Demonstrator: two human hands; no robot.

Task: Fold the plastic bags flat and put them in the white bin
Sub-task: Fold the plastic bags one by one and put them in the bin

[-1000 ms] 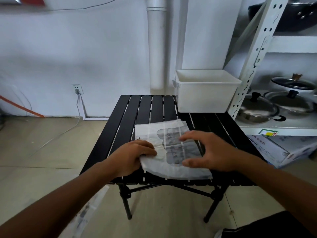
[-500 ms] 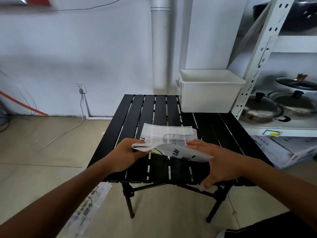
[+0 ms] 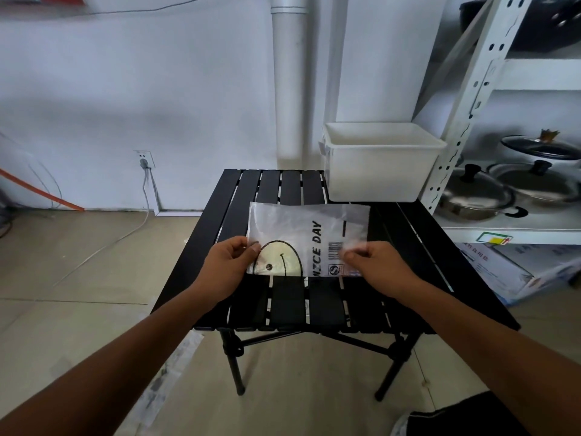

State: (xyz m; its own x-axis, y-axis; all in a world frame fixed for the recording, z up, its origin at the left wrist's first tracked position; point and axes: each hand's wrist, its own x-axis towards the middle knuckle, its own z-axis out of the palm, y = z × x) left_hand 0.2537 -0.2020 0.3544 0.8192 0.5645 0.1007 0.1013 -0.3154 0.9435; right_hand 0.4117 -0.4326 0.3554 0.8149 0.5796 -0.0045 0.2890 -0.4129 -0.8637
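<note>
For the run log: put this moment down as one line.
bag: spread over table | left hand: pinches its left edge | right hand: pinches its right edge | bin: far right table corner

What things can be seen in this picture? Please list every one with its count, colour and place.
plastic bag: 1, translucent white with black print, over the table, held between both hands
second bag: 1, translucent with dark print, on the floor left of the table
white bin: 1, white, table's far right corner
table: 1, black, slatted, centre
pipe: 1, pale grey, on the wall behind the table
shelf rack: 1, white, right edge
lidded pots: 3, silvery, lower shelf
dark pan: 1, black, top shelf
box: 1, white and blue, floor under the rack
wall socket: 1, white, wall at left
left hand: 1, pinches the bag's left edge
right hand: 1, pinches the bag's right edge
</note>
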